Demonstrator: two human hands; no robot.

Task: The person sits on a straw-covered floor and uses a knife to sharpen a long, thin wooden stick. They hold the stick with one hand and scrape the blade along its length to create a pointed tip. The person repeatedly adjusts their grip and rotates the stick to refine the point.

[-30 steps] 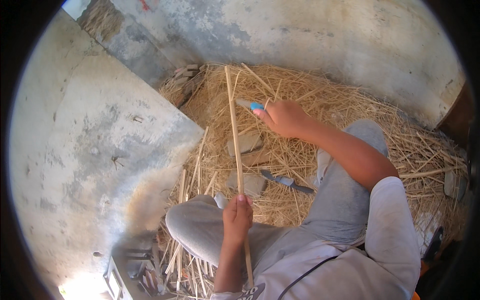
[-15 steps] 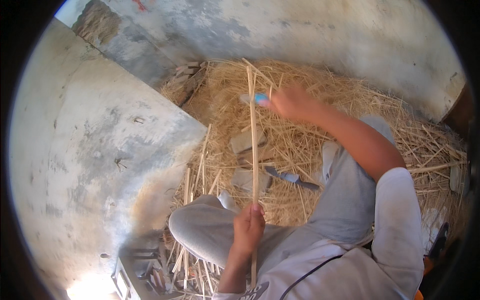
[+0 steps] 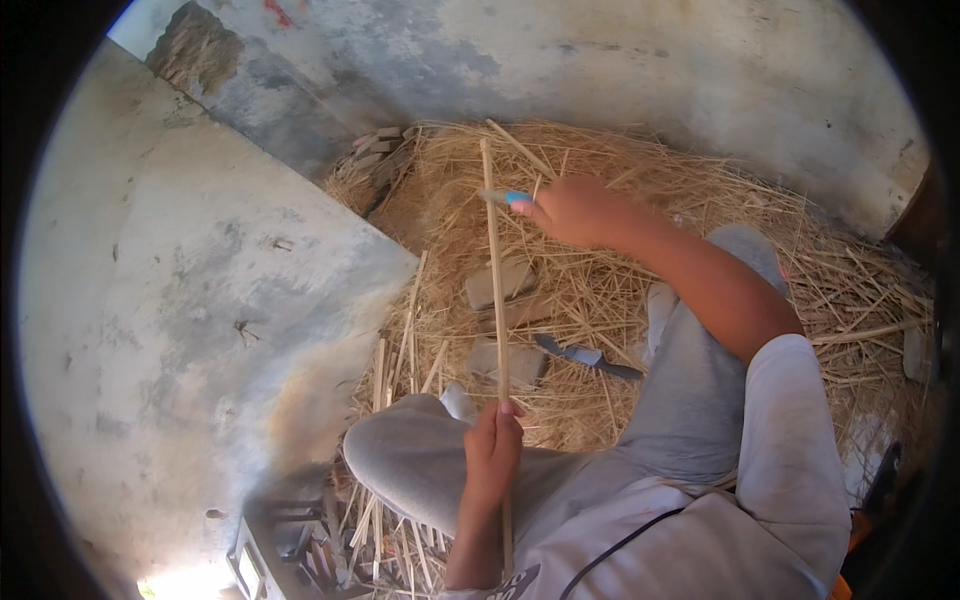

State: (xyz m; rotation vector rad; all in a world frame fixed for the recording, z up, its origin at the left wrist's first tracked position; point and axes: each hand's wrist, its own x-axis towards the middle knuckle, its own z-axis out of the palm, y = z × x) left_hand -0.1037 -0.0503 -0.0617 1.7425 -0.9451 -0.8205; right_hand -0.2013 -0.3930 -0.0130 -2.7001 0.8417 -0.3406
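Note:
My left hand [image 3: 491,450] is closed around the lower part of a long, pale split-wood strip [image 3: 497,290], perhaps bamboo. The strip stands nearly straight away from me, and its lower end runs past my wrist over my lap. At the strip's far end, my right hand [image 3: 580,212] grips a small knife with a blue handle [image 3: 517,198]. The short blade lies across the strip near its tip; whether it cuts in is too small to tell. Below, between my legs, a larger dark blade [image 3: 588,356] rests on the shavings.
Straw-like shavings [image 3: 600,300] cover the floor. Flat bricks [image 3: 500,284] lie under the strip. Several strips [image 3: 400,345] lean by my left knee. Weathered walls [image 3: 220,270] close in at the left and far side. A grey slotted crate [image 3: 270,550] stands at the lower left.
The strip's far end has shifted slightly left. The blue-handled knife stays near that end, and its blade shows more sharply now. My left hand has moved slightly up and left.

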